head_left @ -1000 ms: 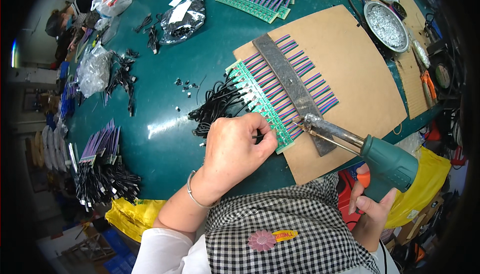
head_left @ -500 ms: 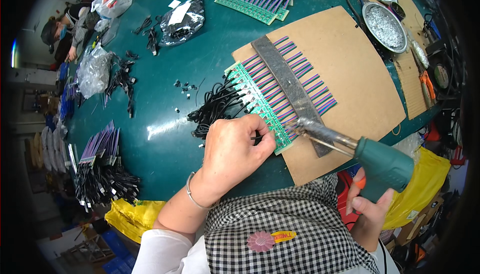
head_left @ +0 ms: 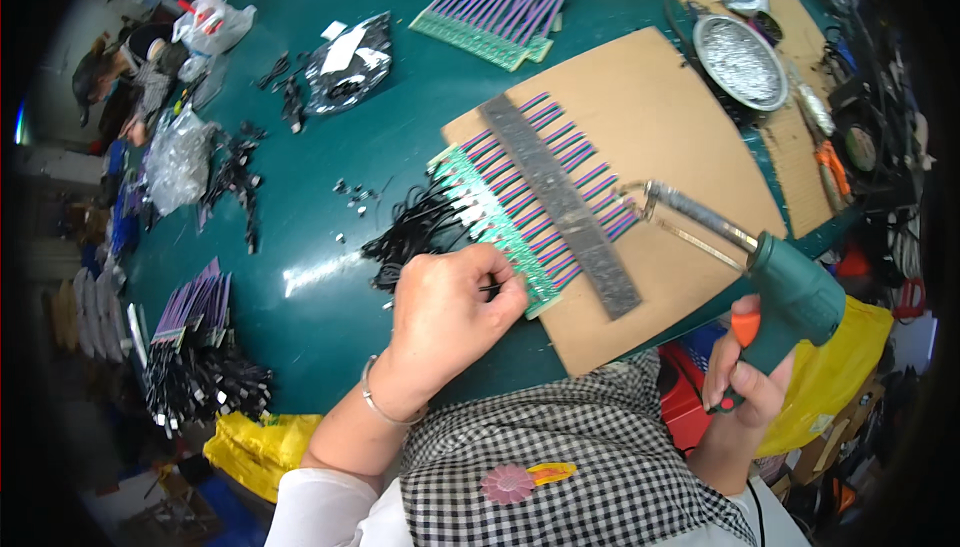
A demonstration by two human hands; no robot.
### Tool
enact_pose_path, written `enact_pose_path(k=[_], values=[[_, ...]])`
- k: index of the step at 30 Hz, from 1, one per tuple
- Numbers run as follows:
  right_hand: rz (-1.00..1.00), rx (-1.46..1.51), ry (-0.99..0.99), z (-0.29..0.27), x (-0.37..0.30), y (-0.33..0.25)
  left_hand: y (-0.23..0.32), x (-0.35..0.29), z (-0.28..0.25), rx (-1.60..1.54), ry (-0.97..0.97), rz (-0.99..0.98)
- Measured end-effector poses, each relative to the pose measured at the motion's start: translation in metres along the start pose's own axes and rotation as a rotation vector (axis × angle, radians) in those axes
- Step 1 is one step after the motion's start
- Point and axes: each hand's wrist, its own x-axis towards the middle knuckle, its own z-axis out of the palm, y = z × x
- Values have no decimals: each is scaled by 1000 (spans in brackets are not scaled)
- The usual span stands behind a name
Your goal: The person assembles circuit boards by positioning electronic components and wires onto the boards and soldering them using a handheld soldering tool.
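Lying at the left, a tangle of black cables (head_left: 402, 230) meets a green circuit-board strip (head_left: 492, 227), where the left hand (head_left: 450, 299) pinches a black cable (head_left: 489, 289) between thumb and forefinger at the strip's near end; striped ribbon wires (head_left: 577, 154) run rightward from it beneath a dark flat bar (head_left: 560, 209), across brown cardboard (head_left: 690, 137); farther right, the right hand (head_left: 748, 377) grips a green soldering gun (head_left: 795, 292), its tip near the wires' free ends
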Motion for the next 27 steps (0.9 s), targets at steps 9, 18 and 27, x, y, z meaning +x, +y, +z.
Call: enact_pose_path(k=[9, 18, 27], values=[[-426, 128, 165, -19, 60, -26, 2, -5, -3, 61, 14, -93], [-371, -244, 474, -15, 69, -17, 1, -4, -1, 14, 19, -12], [-292, -278, 250, -2, 40, -3, 3, -24, -25, -29, -20, 26]])
